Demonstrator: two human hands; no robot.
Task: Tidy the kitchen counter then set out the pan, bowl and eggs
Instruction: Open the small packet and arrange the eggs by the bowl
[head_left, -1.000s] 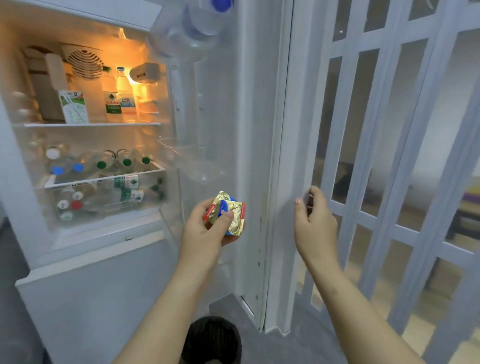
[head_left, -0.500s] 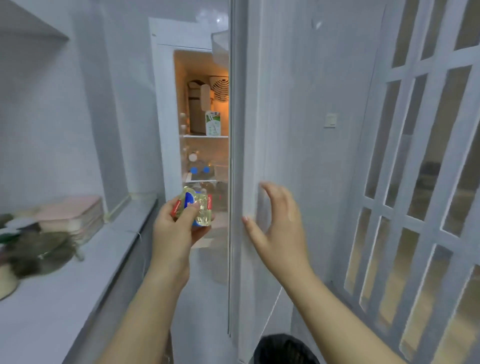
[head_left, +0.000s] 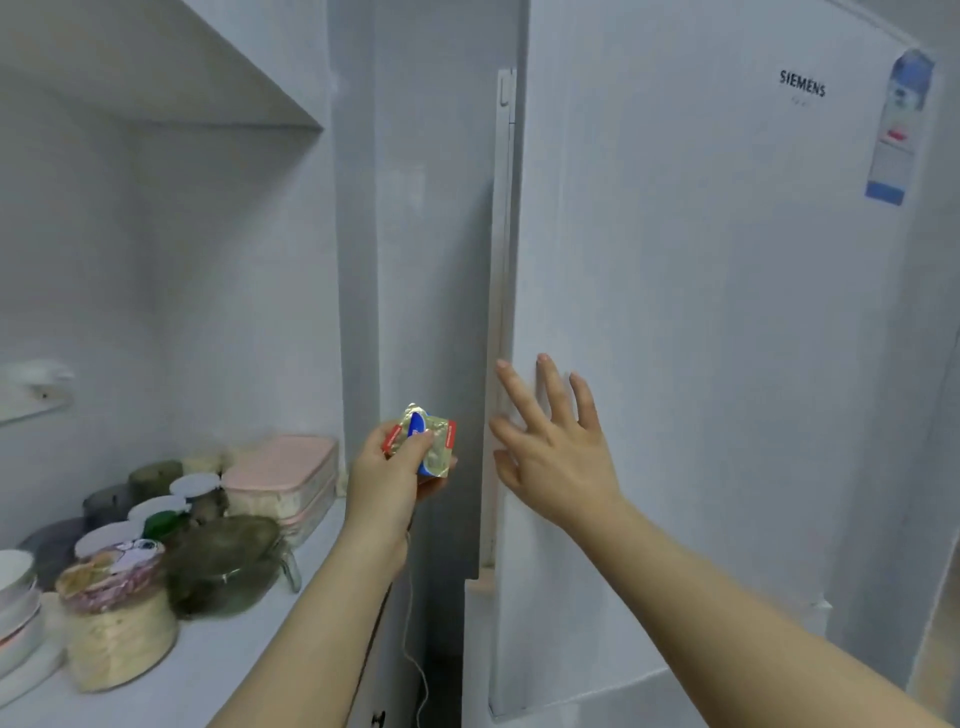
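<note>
My left hand (head_left: 387, 480) holds a small gold-foil packet (head_left: 428, 441) with blue and red print, pinched between thumb and fingers, in front of the fridge's left side. My right hand (head_left: 550, 447) lies flat with spread fingers against the white fridge door (head_left: 701, 338), close to its long vertical handle strip (head_left: 501, 312). The door is shut. No pan, bowl or eggs can be made out as such.
A white counter (head_left: 228, 670) runs along the left wall. On it stand a pink lidded box (head_left: 283, 475), a dark glass lidded dish (head_left: 226, 564), a food jar (head_left: 117, 623), several lidded containers and stacked bowls (head_left: 15, 603). A thin white cord (head_left: 413, 654) hangs beside the fridge.
The fridge door has swung from wide open to shut under my right hand. My view has turned left toward the counter. My left hand keeps hold of the foil packet.
</note>
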